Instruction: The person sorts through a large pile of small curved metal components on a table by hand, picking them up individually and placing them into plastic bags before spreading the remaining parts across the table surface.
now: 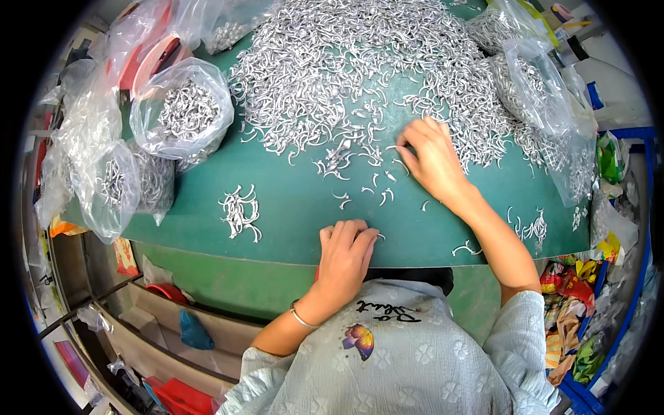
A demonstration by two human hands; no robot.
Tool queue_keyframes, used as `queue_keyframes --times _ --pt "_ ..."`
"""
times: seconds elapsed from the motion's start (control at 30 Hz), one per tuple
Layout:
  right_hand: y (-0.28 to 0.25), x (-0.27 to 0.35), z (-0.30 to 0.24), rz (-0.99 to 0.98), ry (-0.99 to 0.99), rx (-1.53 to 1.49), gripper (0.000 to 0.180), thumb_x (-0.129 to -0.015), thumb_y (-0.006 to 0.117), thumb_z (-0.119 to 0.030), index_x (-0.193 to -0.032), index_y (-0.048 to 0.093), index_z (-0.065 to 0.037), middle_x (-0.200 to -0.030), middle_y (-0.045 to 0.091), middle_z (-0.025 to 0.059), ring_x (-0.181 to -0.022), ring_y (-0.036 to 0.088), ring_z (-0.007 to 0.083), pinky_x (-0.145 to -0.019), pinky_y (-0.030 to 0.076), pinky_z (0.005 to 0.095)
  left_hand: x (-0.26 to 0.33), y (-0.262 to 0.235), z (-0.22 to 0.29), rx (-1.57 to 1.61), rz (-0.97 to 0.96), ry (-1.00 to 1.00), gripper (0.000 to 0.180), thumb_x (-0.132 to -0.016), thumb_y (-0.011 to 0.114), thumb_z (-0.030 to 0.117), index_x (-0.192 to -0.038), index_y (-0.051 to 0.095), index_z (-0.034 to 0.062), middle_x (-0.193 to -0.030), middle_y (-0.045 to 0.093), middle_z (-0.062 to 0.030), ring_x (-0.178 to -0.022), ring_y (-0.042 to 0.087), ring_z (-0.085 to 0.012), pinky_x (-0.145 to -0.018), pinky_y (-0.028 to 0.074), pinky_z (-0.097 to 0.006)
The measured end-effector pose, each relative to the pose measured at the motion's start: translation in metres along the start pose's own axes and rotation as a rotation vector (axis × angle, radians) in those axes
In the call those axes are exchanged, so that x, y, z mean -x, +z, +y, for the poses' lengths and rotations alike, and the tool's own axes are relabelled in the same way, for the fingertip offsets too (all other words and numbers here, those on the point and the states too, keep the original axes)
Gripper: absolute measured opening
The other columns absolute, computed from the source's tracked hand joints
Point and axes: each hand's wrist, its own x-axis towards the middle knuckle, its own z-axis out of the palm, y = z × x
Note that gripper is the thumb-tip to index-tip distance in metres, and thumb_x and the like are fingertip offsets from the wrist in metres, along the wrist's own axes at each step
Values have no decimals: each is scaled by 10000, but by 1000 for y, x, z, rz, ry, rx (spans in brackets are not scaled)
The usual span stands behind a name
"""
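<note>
Over the green tabletop (297, 194) lies a big heap of small curved silver metal pieces (304, 83), claw-like in shape. My right hand (434, 162) is at the heap's near edge, fingers bent and thumb and forefinger closed on a small curved metal piece that just shows at their tips. Close to the table's front edge rests my left hand (346, 250), its fingers curled down. A bit of a silver piece (380, 236) pokes out by its fingertips; whatever else it holds is hidden. Between the hands several loose pieces (386, 197) are scattered.
A small group of pieces (241, 213) sits at the left, another (536, 226) near the right front edge. Open clear plastic bags of pieces stand at left (220, 111) and right (532, 90). Below are a drawer-like shelf (166, 325) and a blue rack (647, 187) with packets.
</note>
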Motion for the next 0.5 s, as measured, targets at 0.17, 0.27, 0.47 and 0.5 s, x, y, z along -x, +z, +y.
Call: queue_keyframes --times 0.17,0.27,0.47,0.5 --pt "-27 32 -22 -119 261 -350 76 -795 687 -48 -812 613 -44 -821 577 89 -819 514 286 -782 384 378 2 2 -2 9 10 5 227 -772 723 3 -981 652 59 -923 574 -60 -838 546 -238 -773 362 -367" --pt "-31 48 -34 -91 190 -261 91 -791 687 -42 -827 603 -46 -808 557 80 -822 500 282 -772 379 370 1 1 -1 2 24 7 223 -771 723 -3 -974 656 60 -916 577 -56 -832 547 -235 -776 364 -363" --pt "-52 88 -41 -323 -6 -32 121 -769 710 -74 -836 613 -53 -968 523 73 -907 480 262 -784 377 369 2 -2 -8 -50 93 -48 229 -773 712 -30 -977 661 60 -911 587 -57 -843 556 -231 -781 367 -348" --pt "-59 92 -40 -343 2 -28 121 -769 712 -78 -840 616 -53 -964 523 71 -910 481 261 -786 378 368 2 -2 -8 -65 108 -60 229 -776 710 -31 -980 662 59 -915 587 -58 -845 556 -231 -780 367 -348"
